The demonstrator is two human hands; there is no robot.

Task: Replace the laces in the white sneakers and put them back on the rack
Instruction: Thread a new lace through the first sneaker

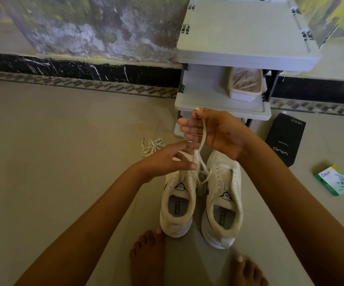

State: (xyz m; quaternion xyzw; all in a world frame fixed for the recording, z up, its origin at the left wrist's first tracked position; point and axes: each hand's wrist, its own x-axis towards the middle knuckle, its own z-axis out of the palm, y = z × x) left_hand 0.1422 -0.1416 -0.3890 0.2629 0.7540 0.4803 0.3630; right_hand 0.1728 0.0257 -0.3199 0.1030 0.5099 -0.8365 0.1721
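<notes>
Bare feet (146, 259) at the bottom edge, toes on the tiled floor (53, 162), just short of the sneaker heels.

Head view, the only one:
- Left sneaker (177, 205) and right sneaker (222, 203) stood upright on their soles, side by side on the floor between feet and rack (224, 109).
- Heels faced the person and toes faced the rack. The long axes ran near to far, roughly parallel. Both openings faced up, with the insoles showing.
- Right hand (214, 131) was raised above the toes. Thumb and forefinger pinched the tip of the lace (203, 137); the other fingers were stretched out.
- The lace hung from that pinch down to the front eyelets, near the gap between the sneakers. Which sneaker it was threaded into was hard to tell.
- Left hand (171, 157) hovered over the left sneaker's toe with its fingers loosely bent and a strand running among them. Could not tell whether it gripped the strand.
- A loose lace (151, 146) lay bundled on the floor, left of the hands.
- A pale tub (245, 87) sat on the rack's lower shelf. A black box (284, 139) and a green carton (335, 180) lay on the floor to the right.

Judgement: lacing looked barely begun, at the lowest eyelets. To do this step well:
- Draw both ends to equal length before going higher.
- Keep the flat lace untwisted.
- Steady the sneaker with the free hand while pulling.
- Feed the tip along the sneaker's long axis, working from toe to tongue.
</notes>
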